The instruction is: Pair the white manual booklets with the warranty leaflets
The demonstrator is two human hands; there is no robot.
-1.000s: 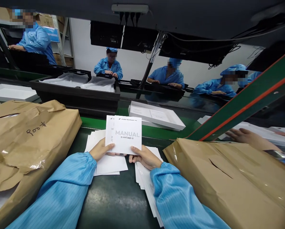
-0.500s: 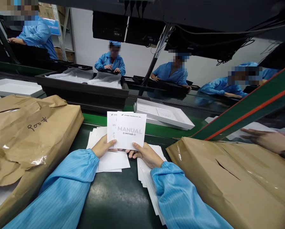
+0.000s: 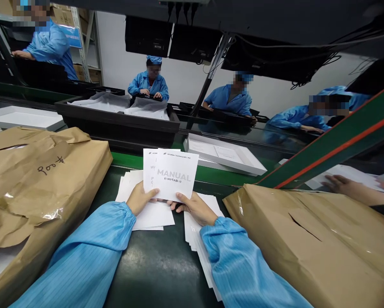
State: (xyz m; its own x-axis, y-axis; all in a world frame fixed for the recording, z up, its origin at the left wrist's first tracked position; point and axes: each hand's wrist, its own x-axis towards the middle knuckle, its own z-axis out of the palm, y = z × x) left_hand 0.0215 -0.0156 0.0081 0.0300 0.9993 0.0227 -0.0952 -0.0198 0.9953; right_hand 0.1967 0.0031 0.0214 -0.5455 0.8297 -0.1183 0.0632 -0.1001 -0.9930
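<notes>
Upright in front of me are two white printed booklets that overlap. The front one is a manual (image 3: 176, 173), with "MANUAL" and "HYTAB" on its cover; the second booklet (image 3: 149, 169) shows behind it at the left. My left hand (image 3: 142, 197) pinches the lower left of the pair, thumb in front. My right hand (image 3: 196, 207) grips the manual's lower right edge, its thumb on the cover and fingers curled behind. Below my left hand lies a loose pile of white booklets (image 3: 153, 218). Another spread stack of booklets (image 3: 204, 261) runs beneath my right forearm.
Brown paper parcels flank me, a torn left parcel (image 3: 66, 179) and a right parcel (image 3: 291, 239). Beyond are a white box tray (image 3: 243, 164) and stacked black trays (image 3: 121, 128). A co-worker's hand (image 3: 342, 184) touches papers at right, past a green slanted bar (image 3: 333, 141). Several co-workers sit opposite.
The black trays and the white box tray have slid slightly right. My right thumb has shifted a little left on the manual. Both hands keep their hold.
</notes>
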